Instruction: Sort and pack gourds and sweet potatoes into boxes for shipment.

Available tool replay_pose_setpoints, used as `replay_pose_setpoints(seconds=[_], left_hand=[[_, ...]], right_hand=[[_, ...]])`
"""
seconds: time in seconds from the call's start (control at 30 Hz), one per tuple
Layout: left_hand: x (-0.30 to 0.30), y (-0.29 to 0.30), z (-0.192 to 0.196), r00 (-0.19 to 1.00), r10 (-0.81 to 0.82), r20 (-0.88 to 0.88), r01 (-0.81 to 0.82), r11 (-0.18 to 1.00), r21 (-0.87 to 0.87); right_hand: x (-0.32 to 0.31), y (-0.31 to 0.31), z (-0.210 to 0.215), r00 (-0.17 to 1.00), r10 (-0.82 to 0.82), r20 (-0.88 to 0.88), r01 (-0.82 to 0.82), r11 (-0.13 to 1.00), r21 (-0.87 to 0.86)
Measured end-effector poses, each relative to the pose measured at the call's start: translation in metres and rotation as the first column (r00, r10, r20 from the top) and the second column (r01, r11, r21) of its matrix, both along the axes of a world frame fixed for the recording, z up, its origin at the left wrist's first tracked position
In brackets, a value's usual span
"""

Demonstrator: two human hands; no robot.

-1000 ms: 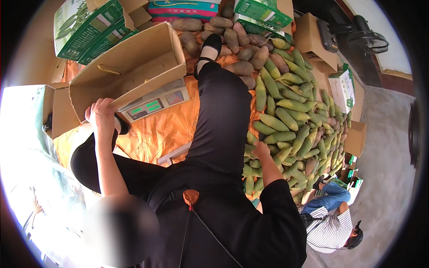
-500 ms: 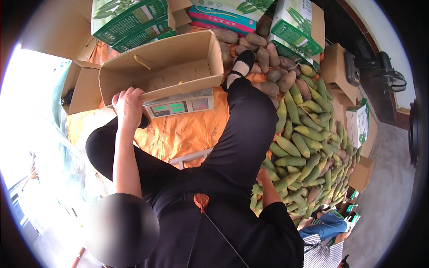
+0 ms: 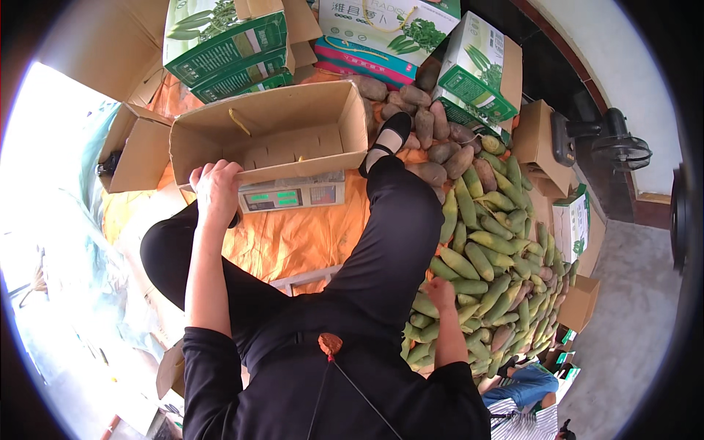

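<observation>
An open brown cardboard box (image 3: pixel 268 114) rests on a digital scale (image 3: pixel 323 195) with a lit green display. My left hand (image 3: pixel 216 192) grips the box's near rim close to its left corner, fingers over the edge. Inside the box, a yellow cord handle (image 3: pixel 239 122) hangs on the far wall and bare cardboard shows at the bottom. To my right, my right hand (image 3: pixel 442 295) is curled closed over the near side of a large pile of green radishes (image 3: pixel 491 257). Whatever its fingers hold, if anything, is hidden.
Reddish-brown roots (image 3: pixel 424 126) lie beyond the pile, beside my foot. Green-and-white cartons (image 3: pixel 227 44) stand at the back, another carton (image 3: pixel 480 66) to their right. A black fan (image 3: pixel 622 147) is at right. Another person's striped sleeve (image 3: pixel 524 419) shows lower right.
My right hand has come out from beside my thigh, slightly right over the radishes. My left hand stays on the box rim. The whole view has shifted a little.
</observation>
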State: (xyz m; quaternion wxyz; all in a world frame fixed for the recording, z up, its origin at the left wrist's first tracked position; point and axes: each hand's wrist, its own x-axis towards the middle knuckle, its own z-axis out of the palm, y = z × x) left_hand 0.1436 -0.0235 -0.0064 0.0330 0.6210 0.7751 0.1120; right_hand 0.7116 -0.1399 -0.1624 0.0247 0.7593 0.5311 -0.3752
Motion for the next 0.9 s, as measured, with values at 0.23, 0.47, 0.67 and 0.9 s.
replay_pose_setpoints(seconds=[0.23, 0.47, 0.67, 0.9], left_hand=[[0.002, 0.004, -0.005, 1.0, -0.022, 0.0, 0.022, 0.999, 0.033], [-0.002, 0.001, -0.006, 1.0, -0.015, -0.009, 0.015, 0.999, 0.039], [-0.004, 0.001, -0.003, 0.995, -0.099, 0.001, 0.098, 0.993, 0.066], [-0.003, -0.001, 0.003, 0.994, -0.111, -0.01, 0.111, 0.993, 0.046]], right_hand=[[-0.066, 0.122, 0.147, 0.907, 0.225, 0.356, -0.366, 0.841, 0.398], [-0.122, 0.212, 0.287, 0.908, 0.253, 0.335, -0.415, 0.429, 0.802], [-0.206, 0.246, 0.352, 0.854, 0.518, -0.049, -0.133, 0.307, 0.942], [-0.361, 0.271, 0.267, 0.633, 0.772, -0.055, -0.264, 0.282, 0.922]])
